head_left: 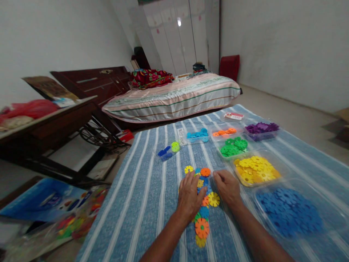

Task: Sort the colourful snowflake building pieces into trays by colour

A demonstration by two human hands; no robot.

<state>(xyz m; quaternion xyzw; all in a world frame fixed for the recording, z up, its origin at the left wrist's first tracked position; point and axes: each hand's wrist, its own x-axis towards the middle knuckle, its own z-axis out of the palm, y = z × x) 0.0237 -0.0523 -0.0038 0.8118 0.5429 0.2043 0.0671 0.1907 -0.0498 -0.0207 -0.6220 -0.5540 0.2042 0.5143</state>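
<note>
The blue striped cloth [152, 189] on the floor carries everything. On it I count seven clear trays: dark blue [289, 213], yellow [256, 170], green [233, 146], purple [261, 128], orange [225, 132], light blue [198, 135] and a mixed one [169, 150]. Between my hands lies the chain of joined snowflake discs [203, 203]. My left hand [189, 198] presses flat on it, fingers spread; my right hand [226, 187] rests loosely curled at its edge, gripping nothing I can see. The discs look light, stiff and slick; best pinched by the rims.

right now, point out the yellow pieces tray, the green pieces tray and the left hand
yellow pieces tray [256, 170]: head view, on the heap of yellow discs
green pieces tray [233, 146]: head view, on the green discs
left hand [190, 198]: head view, back of the hand
</note>
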